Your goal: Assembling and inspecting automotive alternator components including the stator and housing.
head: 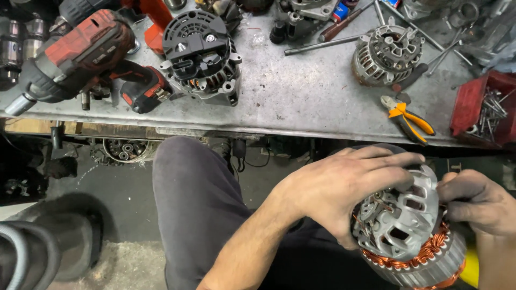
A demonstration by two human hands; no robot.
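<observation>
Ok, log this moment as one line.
left hand gripping silver alternator housing with copper windings | right hand at its edge | held over lap

Matt cast-metal alternator housing (408, 215), glossy copper windings (424, 253)

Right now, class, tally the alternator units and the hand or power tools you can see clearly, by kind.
Alternator units: 3 (held, black-capped, bare metal)
Red cordless power tools: 2 ()
Orange-handled pliers: 1
Total: 6

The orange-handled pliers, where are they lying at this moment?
The orange-handled pliers lie at the right front edge of the metal workbench, between the grey alternator housing and the red tray of screws.
</observation>
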